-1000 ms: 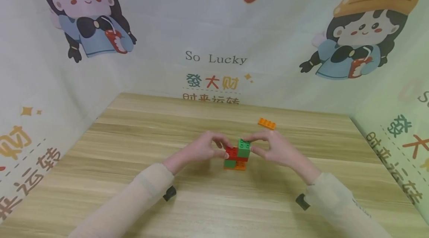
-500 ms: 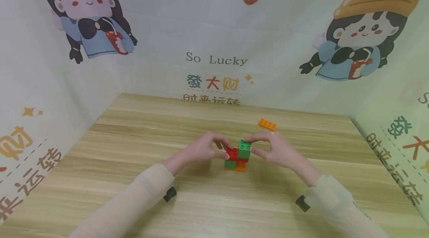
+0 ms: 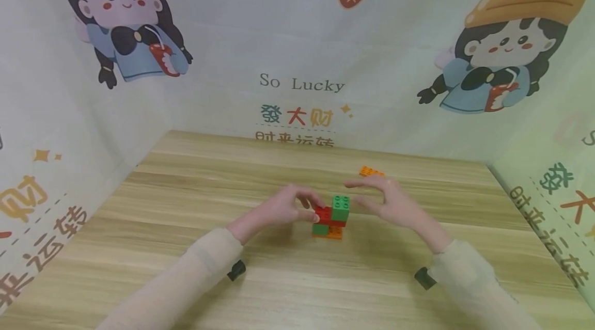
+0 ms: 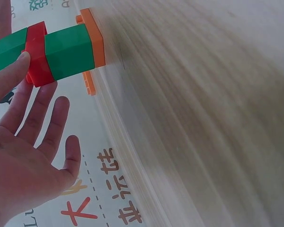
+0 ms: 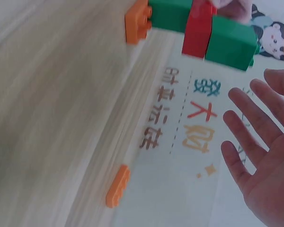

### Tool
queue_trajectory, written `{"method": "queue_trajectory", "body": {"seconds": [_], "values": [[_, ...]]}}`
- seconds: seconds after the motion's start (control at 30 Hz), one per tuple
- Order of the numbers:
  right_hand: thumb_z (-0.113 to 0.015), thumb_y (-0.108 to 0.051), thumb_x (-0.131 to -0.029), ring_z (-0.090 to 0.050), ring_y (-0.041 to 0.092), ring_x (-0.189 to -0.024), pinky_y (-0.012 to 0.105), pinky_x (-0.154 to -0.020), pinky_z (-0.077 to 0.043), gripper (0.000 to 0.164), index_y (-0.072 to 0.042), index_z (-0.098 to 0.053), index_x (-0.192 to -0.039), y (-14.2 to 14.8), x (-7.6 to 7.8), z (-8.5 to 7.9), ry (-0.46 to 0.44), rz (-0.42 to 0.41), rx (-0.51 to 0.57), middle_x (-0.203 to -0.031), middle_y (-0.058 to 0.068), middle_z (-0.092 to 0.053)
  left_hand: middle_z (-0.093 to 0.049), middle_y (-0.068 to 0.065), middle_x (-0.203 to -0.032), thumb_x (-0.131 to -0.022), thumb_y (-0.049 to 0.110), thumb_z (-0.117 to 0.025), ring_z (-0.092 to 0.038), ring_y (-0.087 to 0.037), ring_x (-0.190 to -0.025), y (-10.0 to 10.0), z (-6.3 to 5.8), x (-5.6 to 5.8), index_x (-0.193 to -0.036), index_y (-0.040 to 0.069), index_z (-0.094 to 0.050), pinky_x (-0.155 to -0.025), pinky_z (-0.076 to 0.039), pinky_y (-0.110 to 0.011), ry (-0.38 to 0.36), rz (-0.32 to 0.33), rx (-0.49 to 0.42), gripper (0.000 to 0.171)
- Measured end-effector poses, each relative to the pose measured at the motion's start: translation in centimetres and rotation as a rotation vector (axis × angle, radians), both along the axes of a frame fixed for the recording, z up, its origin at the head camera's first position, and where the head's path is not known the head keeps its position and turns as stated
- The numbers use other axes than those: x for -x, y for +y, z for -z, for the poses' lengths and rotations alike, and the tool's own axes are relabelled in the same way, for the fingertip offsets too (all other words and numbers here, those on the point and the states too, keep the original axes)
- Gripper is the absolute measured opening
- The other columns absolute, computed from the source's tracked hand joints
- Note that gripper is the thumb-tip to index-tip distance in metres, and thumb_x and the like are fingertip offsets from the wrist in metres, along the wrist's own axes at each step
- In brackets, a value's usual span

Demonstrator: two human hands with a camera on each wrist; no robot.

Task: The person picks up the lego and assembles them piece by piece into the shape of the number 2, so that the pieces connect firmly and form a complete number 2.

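A small stack of toy building bricks stands on the table. At its bottom is a flat orange brick (image 3: pixel 335 233), with a green brick (image 4: pixel 70 52) on the left part of it. Across that lies a red brick (image 3: pixel 324 214), which my left hand (image 3: pixel 282 206) pinches between thumb and fingers at its left end. Another green brick (image 3: pixel 341 209) sits on the red brick's right end. To the right, my right hand (image 3: pixel 392 203) is apart from the stack, fingers spread and holding nothing; the right wrist view shows the gap between the hand and the upper green brick (image 5: pixel 231 43).
A loose flat orange brick (image 3: pixel 370 171) lies farther back on the wooden table (image 3: pixel 209 165), partly behind the right hand. A printed cloth (image 3: pixel 223 61) hangs along the table's back and sides. Dark objects (image 3: pixel 424 278) show beneath both wrists.
My right hand has let go of the upper green brick and moved slightly to the right, its fingers opening. The left hand keeps its pinch on the red brick; the stack stays put.
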State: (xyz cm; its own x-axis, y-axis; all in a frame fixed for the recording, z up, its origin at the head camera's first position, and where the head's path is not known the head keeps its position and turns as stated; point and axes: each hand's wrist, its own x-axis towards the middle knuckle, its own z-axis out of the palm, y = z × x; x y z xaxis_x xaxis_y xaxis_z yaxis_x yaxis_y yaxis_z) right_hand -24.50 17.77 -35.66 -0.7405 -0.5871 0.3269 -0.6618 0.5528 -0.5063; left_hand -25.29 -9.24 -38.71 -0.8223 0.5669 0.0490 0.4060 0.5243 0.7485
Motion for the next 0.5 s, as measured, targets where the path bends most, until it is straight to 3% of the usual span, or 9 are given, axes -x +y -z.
{"method": "queue_trajectory", "body": {"seconds": [0.27,0.37,0.5], "values": [[-0.065,-0.012,-0.094,-0.058,0.033,-0.128,0.056,-0.109,-0.044,0.038,-0.013,-0.063,-0.131,1.4,2.1,-0.2,0.003,0.08,0.02,-0.134,0.009,-0.065,-0.074,0.0,-0.11,-0.081,0.014,-0.079,-0.061,-0.015,-0.097,0.0,0.0,0.1,-0.109,0.014,-0.073,-0.094,-0.051,-0.041,0.003,0.009,-0.004,0.028],[-0.065,-0.017,-0.095,-0.056,0.035,-0.13,0.058,-0.109,-0.042,0.038,-0.016,-0.062,-0.133,1.9,3.1,-0.2,-0.005,0.13,0.0,-0.136,0.009,-0.064,-0.074,0.001,-0.11,-0.082,0.015,-0.079,-0.06,-0.015,-0.097,0.0,0.0,0.0,-0.109,0.015,-0.073,-0.094,-0.05,-0.04,-0.005,0.003,-0.001,0.028],[-0.065,-0.018,-0.095,-0.054,0.039,-0.131,0.059,-0.11,-0.04,0.039,-0.011,-0.062,-0.133,2.7,4.7,0.1,0.025,0.169,-0.042,-0.137,0.014,-0.062,-0.074,0.002,-0.111,-0.082,0.017,-0.079,-0.06,-0.015,-0.098,-0.1,0.0,0.0,-0.109,0.016,-0.073,-0.093,-0.05,-0.038,-0.002,0.002,0.003,0.027]]}}
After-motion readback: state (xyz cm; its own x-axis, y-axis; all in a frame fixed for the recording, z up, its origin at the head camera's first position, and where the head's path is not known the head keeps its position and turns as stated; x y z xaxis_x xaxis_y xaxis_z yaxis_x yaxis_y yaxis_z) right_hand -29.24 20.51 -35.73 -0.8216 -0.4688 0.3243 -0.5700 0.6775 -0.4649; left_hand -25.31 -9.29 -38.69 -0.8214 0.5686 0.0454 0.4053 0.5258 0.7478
